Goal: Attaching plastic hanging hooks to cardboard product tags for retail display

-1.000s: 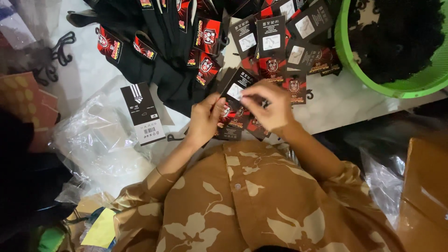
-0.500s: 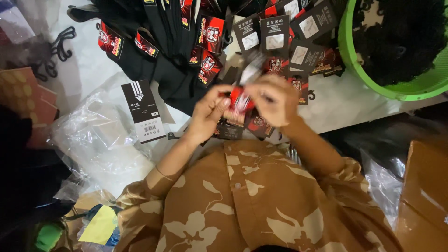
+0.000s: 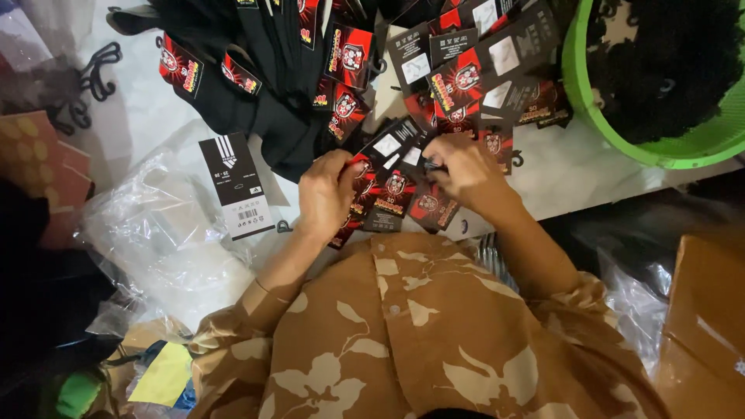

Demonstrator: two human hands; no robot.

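Pinching glossy card labels (image 3: pixel 392 190): left hand (image 3: pixel 324 194), right hand (image 3: pixel 462 171).

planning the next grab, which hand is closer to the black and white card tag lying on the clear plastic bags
Left, probably. The left hand sits nearest the black and white card tag on the clear plastic bags; the right hand is farther, pinching red and black cards.

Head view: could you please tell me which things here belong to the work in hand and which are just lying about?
In hand:
left hand
right hand
red-and-black cards
black socks

Lying about:
green basket
plastic bags
cardboard box
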